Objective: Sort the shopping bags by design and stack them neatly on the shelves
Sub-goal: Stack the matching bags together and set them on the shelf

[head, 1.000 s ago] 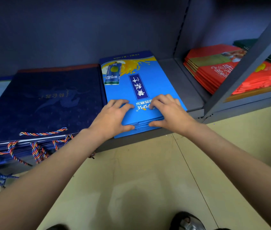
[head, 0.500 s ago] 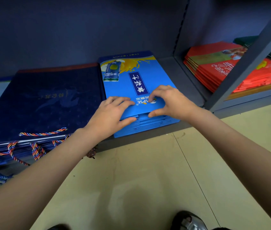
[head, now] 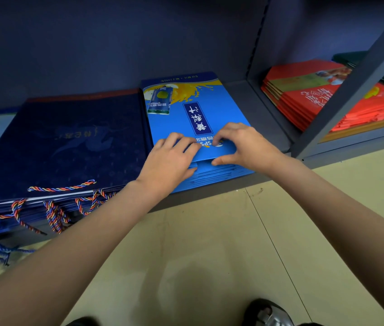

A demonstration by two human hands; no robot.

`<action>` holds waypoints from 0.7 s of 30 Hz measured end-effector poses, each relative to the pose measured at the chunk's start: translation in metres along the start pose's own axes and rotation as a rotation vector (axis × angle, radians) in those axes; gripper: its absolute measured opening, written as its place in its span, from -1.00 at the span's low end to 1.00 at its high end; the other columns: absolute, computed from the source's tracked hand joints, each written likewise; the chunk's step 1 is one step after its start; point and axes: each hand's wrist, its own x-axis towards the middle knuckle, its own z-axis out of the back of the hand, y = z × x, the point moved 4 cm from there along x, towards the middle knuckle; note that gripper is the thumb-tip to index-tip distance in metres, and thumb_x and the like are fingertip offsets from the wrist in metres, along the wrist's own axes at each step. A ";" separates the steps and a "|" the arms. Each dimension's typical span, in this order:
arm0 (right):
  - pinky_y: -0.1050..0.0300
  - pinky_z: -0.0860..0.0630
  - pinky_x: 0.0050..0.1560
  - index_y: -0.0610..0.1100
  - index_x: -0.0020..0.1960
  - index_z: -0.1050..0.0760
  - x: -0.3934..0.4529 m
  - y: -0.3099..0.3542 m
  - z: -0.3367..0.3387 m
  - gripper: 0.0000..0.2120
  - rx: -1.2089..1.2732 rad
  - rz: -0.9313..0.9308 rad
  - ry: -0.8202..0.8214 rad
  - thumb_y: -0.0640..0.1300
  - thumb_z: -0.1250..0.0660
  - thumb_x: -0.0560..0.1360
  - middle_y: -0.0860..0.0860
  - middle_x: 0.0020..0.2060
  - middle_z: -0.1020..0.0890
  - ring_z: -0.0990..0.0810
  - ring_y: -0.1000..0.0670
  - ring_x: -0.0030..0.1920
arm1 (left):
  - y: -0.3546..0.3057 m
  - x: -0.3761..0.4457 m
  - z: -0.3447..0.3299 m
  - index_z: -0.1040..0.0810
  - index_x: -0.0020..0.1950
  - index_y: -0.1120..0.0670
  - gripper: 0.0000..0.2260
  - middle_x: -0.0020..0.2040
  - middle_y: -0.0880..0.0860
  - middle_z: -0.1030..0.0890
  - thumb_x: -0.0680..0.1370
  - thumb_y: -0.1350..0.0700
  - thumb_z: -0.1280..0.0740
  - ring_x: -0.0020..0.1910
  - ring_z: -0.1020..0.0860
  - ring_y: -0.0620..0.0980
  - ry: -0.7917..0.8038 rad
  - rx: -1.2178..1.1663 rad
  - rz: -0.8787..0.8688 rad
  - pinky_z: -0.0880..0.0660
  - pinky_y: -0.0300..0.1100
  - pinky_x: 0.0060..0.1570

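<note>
While your left hand [head: 171,161] and right hand [head: 242,145] each pinch the near edge of the top bright blue bag [head: 186,118] on its pile on the shelf [head: 266,130], you are squaring it; next, align it flush.
</note>
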 end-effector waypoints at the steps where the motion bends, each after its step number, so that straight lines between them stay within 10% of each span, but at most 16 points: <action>1: 0.06 -0.38 0.15 -0.12 0.07 -0.51 0.000 0.000 -0.002 -0.60 -0.020 0.004 0.019 0.03 -0.50 0.33 -0.03 0.05 -0.51 -0.41 0.00 0.06 | 0.002 -0.002 -0.001 -0.61 0.07 0.16 -0.50 -0.01 0.06 -0.63 0.21 0.02 -0.59 -0.03 -0.55 0.11 -0.011 -0.007 -0.027 -0.53 -0.07 -0.18; 6: -0.02 -0.35 0.17 -0.10 0.15 -0.45 0.001 0.000 -0.012 -0.54 -0.137 0.010 0.115 0.04 -0.49 0.34 -0.03 0.13 -0.40 -0.30 0.02 0.07 | 0.013 -0.008 -0.011 -0.60 0.14 0.18 -0.53 0.03 0.10 -0.61 0.30 0.00 -0.55 -0.06 -0.58 0.15 0.055 -0.040 -0.083 -0.56 -0.02 -0.16; 11: 0.01 -0.31 0.19 -0.09 0.15 -0.40 0.004 0.001 -0.017 -0.52 -0.213 0.003 0.195 0.05 -0.49 0.34 -0.03 0.16 -0.36 -0.30 -0.03 0.17 | 0.017 -0.007 -0.019 -0.34 0.42 0.00 -0.48 0.33 -0.03 -0.37 0.49 -0.10 -0.34 0.27 -0.31 0.00 0.292 -0.231 0.013 -0.31 -0.05 0.29; 21: 0.04 -0.33 0.19 -0.08 0.21 -0.36 0.006 -0.007 -0.021 -0.46 -0.221 0.004 0.274 -0.05 -0.52 0.32 -0.04 0.18 -0.31 -0.28 -0.05 0.21 | -0.005 -0.009 -0.022 -0.28 0.36 -0.05 -0.53 0.31 -0.06 -0.26 0.51 -0.06 -0.34 0.26 -0.23 0.01 0.324 -0.277 0.233 -0.24 -0.11 0.21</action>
